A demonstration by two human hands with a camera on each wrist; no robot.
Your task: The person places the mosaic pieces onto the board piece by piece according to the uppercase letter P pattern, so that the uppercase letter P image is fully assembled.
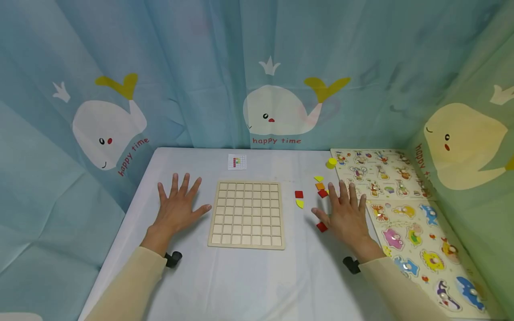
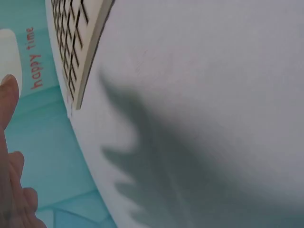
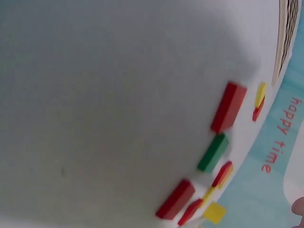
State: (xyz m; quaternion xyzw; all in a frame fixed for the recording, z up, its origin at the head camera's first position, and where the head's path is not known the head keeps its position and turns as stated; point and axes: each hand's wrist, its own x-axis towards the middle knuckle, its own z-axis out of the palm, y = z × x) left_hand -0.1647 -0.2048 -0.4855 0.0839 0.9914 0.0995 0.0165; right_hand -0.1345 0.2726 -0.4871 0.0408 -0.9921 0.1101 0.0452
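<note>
1. Here, the left hand (image 1: 176, 211) hovers above the white table, fingers straight and spread wide, holding nothing.
2. The square wooden grid board (image 1: 246, 215) lies just right of its thumb, between both hands.
3. A small pattern card (image 1: 237, 162) sits beyond the board.
4. A red square (image 1: 299, 194) and yellow quarter-round piece (image 1: 300, 203) lie near the right thumb.
5. The right hand (image 1: 347, 218), splayed, grips nothing; below its thumb rests a red block (image 1: 322, 227), a green block (image 3: 213, 153) just beside it.
</note>
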